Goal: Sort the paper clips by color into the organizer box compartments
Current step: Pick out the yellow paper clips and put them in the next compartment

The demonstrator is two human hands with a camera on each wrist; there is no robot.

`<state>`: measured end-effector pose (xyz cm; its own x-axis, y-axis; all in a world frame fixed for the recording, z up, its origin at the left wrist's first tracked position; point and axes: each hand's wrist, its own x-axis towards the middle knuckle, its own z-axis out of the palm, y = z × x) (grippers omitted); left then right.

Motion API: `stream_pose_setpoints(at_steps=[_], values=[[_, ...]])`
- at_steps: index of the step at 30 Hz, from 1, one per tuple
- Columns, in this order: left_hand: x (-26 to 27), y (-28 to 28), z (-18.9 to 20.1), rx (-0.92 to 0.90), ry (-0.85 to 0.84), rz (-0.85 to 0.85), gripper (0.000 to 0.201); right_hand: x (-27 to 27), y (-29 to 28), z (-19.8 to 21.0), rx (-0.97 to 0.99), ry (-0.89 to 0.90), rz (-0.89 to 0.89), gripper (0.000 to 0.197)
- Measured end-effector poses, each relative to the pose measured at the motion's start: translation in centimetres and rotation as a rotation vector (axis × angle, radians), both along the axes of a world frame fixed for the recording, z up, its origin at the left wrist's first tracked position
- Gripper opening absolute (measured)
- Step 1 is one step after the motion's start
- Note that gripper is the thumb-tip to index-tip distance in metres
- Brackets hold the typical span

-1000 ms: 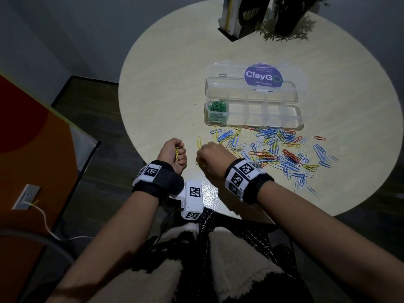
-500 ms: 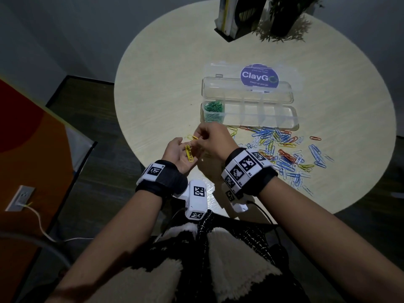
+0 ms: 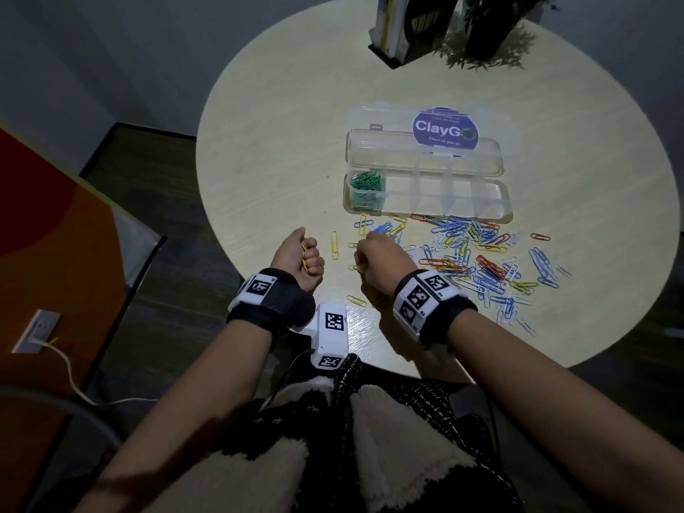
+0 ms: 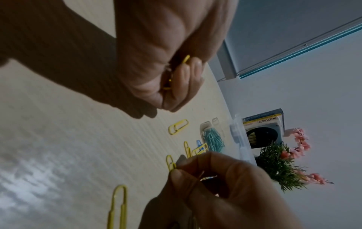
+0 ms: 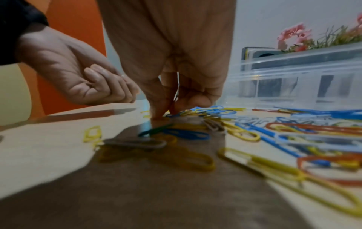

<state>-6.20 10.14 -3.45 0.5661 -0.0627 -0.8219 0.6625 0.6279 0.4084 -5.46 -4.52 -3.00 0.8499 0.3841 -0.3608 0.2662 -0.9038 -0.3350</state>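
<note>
Round pale wood-grain table (image 3: 266, 142) fills the upper centre of the head view. At its top edge stand a dark book holder (image 3: 403, 27) and a potted plant (image 3: 492, 31) side by side.

Clear plastic organizer box (image 3: 481, 212) lies open right of centre, its lid (image 3: 422, 153) folded back toward the top of the frame and bearing a purple round sticker (image 3: 445, 131). The box's leftmost compartment holds a heap of green paper clips (image 3: 366, 185); the other compartments show no contents.

Mixed pile of loose paper clips (image 3: 481, 261), blue, yellow, red and white, spreads across the table just below the box, toward the right side of the frame. Several single yellow clips lie apart at the pile's left edge, one (image 3: 335, 245) between the two hands.

Left hand (image 3: 301, 259), centre-left of the head view, is curled into a fist around a bundle of yellow paper clips (image 3: 304, 255); the left wrist view shows yellow ends (image 4: 185, 59) protruding between the fingers.

Right hand (image 3: 381, 262), just right of it, is lowered to the table at the pile's left edge with thumb and forefinger drawn close together. The right wrist view shows the fingertips (image 5: 156, 113) touching the tabletop among yellow and blue clips; whether a clip is actually pinched cannot be told.
</note>
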Motion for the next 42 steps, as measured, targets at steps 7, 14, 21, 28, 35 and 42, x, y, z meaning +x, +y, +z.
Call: stream_pose_setpoints(at_steps=[7,14,21,28,35,42], values=[[0.3,0.3,-0.4,0.095,0.002,0.064,0.043,0.4,2.0,0.3,0.138,0.023,-0.159,0.013],[0.2,1.1,-0.4,0.127,0.006,0.111,0.043,2.2,5.1,-0.3,0.137,0.072,-0.352,0.024],[0.4,1.4,-0.9,0.125,0.0,0.164,0.043,1.8,4.4,-0.3,0.058,0.045,-0.2,0.021],[0.6,-0.6,-0.4,0.1,-0.028,0.116,0.044,1.4,2.9,3.4,0.442,0.022,-0.436,0.009],[0.1,-2.7,-0.7,-0.083,-0.004,0.091,0.043,-0.1,1.9,5.2,0.592,0.031,-0.415,0.011],[-0.3,-1.6,-0.4,-0.001,0.03,-0.008,0.039,-3.6,-1.0,2.0,0.227,0.107,-0.241,0.013]])
